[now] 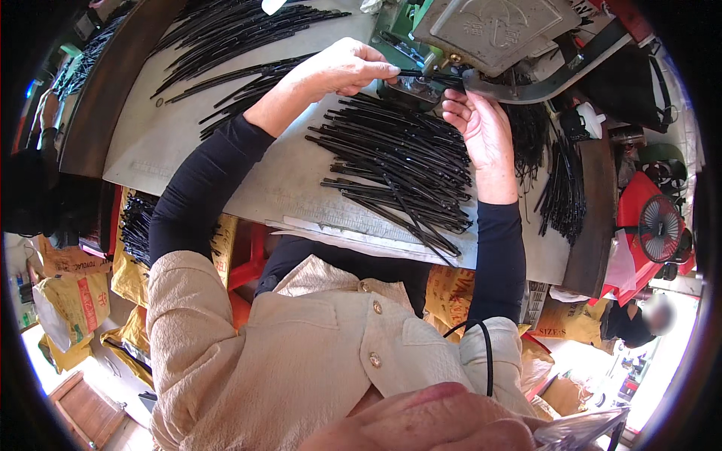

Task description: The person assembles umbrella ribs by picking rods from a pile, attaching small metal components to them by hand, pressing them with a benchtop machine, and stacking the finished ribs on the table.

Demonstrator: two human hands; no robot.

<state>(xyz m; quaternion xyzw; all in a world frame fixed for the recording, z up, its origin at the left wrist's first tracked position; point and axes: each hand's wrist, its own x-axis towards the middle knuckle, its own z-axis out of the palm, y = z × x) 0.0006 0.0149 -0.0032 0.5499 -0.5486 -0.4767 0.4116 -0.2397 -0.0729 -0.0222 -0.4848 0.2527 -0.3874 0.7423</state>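
My left hand (347, 68) reaches over the bench and pinches a thin black rod (425, 74) between thumb and fingers. The rod lies about level, its right end at the small metal fixture of a green bench machine (402, 22). Just below that end is my right hand (481, 128), raised with curled fingers; whatever its fingertips hold is hidden by the machine's curved metal arm (541, 89). Between my forearms a loose pile of black rods (398, 158) is spread on the worktable.
More black rods (233, 37) lie at the far left of the pale tabletop (278, 177); another bundle (562, 188) hangs at the right. A wooden rail (113, 83) borders the left side. Yellow sacks (71, 304) stand below. A small fan (660, 228) and a person (632, 323) are at right.
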